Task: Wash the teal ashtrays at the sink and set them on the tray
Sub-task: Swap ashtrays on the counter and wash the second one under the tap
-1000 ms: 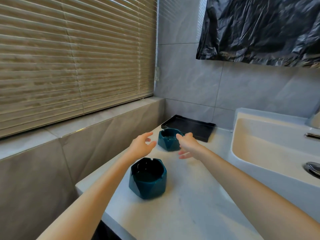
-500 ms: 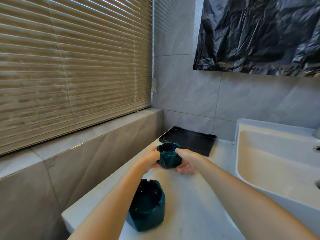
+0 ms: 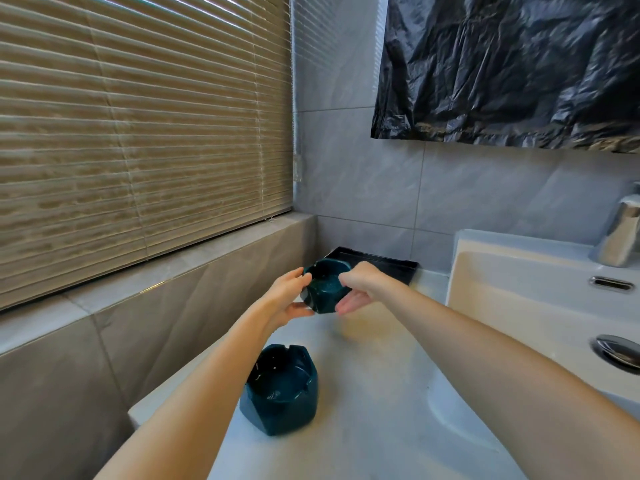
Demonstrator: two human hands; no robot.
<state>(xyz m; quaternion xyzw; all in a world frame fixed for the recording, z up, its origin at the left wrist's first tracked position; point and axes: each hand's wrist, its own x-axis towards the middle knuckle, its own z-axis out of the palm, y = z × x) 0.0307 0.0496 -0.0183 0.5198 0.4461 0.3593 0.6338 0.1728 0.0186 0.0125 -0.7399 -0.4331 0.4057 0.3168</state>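
Left grip (image 3: 289, 299) and right grip (image 3: 360, 289) clasp one teal ashtray (image 3: 323, 289) from either side just left of the sink (image 3: 519, 289), the black tray (image 3: 381, 263) lies by the sink's far left corner, and the second ashtray (image 3: 280, 393) sits on the bench (image 3: 363, 410), left of the sink's near end.

Beige blinds (image 3: 138, 150) at left; black plastic sheet (image 3: 512, 64) upper rt on grey tiled wall (image 3: 363, 188).

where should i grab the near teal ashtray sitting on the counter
Take the near ashtray by its faceted outer walls just below the notched rim, coming from above and the right. It stands upright, mouth up, on the counter, and the left forearm crowds its left side. The left hand and right hand hold the far ashtray.
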